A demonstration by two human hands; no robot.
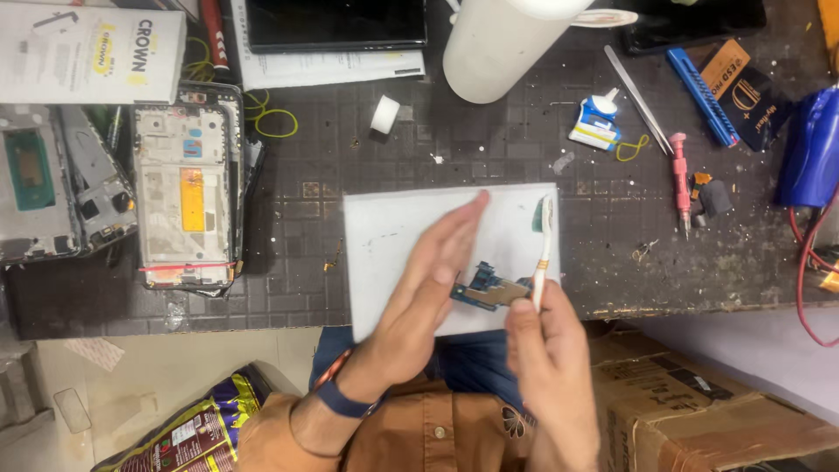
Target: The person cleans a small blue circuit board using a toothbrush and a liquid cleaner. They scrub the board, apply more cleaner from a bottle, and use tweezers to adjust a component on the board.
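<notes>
The dark, gridded workbench (489, 157) carries most of the scene, and a white sheet (384, 236) lies at its near edge as the work surface. A tall white cylinder (498, 44) stands at the far side; whether it holds anything cannot be told from above. At the left lies an opened phone frame (188, 188) with its inner plate and a yellow patch exposed, and a further stripped frame (52, 179) beside it. A brown cardboard box (699, 402) sits below the bench edge, closed as far as the view shows.

The left hand (428, 280) is flat, fingers straight and together, palm turned inward, its edge resting against a small blue circuit board (489, 288) that lies on the sheet. The right hand (546, 350) is closed around the handle of a white toothbrush (544, 253), whose head points away, just above the board.

Brushing such a board probably goes best with light, short strokes while the flat hand steadies it against sliding, keeping bristles off any loose connector.

A red screwdriver (680, 179), metal tweezers (638, 96) and a small white-and-blue bottle (596, 122) lie to the right.
</notes>
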